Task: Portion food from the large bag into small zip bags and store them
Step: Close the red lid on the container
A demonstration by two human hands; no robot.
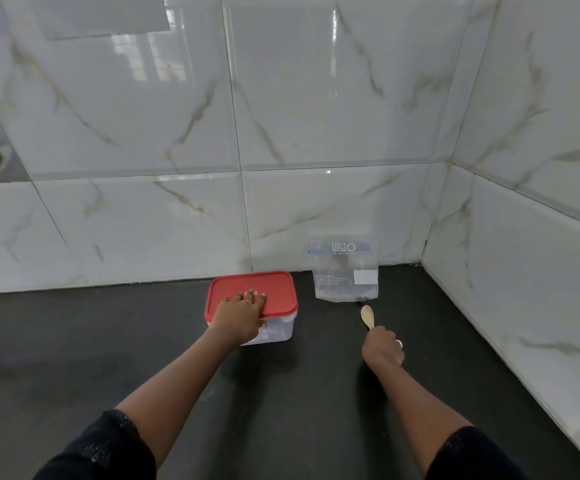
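Dark counter (108, 341) met marbled wall tiles (177, 133) behind the box (281, 329). Left grip (243, 315) lay flat on its lid (274, 285); right grip (384, 346), right of the box, clasped a spoon (367, 315).

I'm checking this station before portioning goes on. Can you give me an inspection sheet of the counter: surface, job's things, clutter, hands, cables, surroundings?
Surface: dark countertop, matte.
Job's things: clear container with its red lid on. To its right, a clear zip bag stands upright against the wall, contents unclear. A wooden spoon is in front of the bag.
Clutter: nothing seen.
Hands: left hand rests on the red lid, fingers straight. Right hand grips the wooden spoon's handle, with the spoon's bowl pointing toward the zip bag.
Cables: nothing seen.
Surroundings: glossy marble-pattern tiled walls behind and to the right, meeting in a corner.
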